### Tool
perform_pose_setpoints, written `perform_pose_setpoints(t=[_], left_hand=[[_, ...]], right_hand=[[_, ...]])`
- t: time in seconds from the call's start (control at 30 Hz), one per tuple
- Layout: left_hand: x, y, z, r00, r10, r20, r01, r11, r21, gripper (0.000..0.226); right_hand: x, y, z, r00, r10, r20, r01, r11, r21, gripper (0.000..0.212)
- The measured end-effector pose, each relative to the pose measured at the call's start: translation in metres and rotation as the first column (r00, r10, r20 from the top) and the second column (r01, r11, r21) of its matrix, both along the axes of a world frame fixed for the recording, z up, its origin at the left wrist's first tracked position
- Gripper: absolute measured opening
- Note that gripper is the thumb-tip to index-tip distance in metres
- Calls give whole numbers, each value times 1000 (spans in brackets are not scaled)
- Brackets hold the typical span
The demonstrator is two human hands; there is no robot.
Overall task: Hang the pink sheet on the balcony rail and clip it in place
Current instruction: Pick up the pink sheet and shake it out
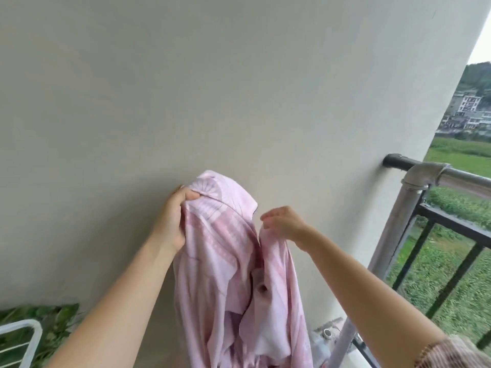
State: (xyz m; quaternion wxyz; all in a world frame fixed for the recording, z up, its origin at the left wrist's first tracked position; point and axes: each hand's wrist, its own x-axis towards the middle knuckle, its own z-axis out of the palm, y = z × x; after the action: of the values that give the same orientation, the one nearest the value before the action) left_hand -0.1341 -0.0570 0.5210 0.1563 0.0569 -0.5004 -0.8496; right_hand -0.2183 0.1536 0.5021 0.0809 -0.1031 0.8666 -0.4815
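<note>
Soft matt cloth pink sheet [228,261]; dull grey metal balcony rail [414,187]; smooth matt wall [212,88].

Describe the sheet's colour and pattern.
Pale pink sheet with white fan-like and striped prints; head view, clearest near the left hand.

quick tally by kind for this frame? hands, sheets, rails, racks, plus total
Hands: 2 (left hand, right hand)
Sheet: 1
Rail: 1
Rack: 1
Total: 5
</note>
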Motion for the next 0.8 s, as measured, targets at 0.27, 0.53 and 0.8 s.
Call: perform_pose_setpoints(t=[0.27, 0.53, 0.8], left_hand=[[12, -2, 11, 951, -307, -42, 291, 931, -221, 33], [-5, -41, -47, 904, -370, 212, 424, 840, -340, 28], [-40, -54, -42, 875, -358, 326, 478, 744, -466, 82]], right_hand=[[-28, -40, 29, 949, 315, -3, -312, 941, 130, 27], [-51, -34, 113, 945, 251, -210, -327, 720, -612, 33], [-58, -36, 143, 924, 298, -238, -374, 584, -720, 23]])
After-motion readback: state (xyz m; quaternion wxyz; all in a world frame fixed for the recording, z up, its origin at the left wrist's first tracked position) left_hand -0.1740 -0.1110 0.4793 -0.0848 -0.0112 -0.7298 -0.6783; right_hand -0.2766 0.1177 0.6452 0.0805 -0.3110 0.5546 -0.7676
